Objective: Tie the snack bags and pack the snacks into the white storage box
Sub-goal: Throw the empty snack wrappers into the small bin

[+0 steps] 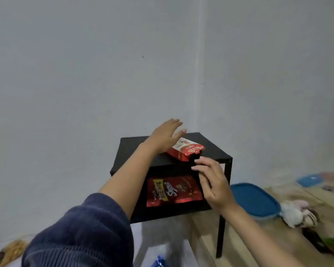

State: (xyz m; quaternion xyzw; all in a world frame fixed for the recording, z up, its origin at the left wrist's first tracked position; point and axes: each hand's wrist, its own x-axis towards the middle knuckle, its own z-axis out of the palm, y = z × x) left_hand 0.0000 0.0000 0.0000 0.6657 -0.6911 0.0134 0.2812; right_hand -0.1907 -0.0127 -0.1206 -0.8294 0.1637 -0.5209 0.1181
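Note:
A red and white Astor snack box [185, 150] lies on top of a small black shelf [135, 151]. My left hand [165, 135] hovers flat over its far end, fingers spread, and holds nothing that I can see. My right hand [210, 182] is just in front of the shelf's front edge, below the box, fingers loosely apart. A red snack bag [174, 190] with yellow and white lettering stands on the lower shelf. No white storage box is in view.
A blue lid [253, 200] on a container sits on the wooden surface [239, 243] to the right, next to a pale crumpled bundle [297, 212]. Another blue lid [309, 180] lies farther right. Walls meet in a corner behind the shelf.

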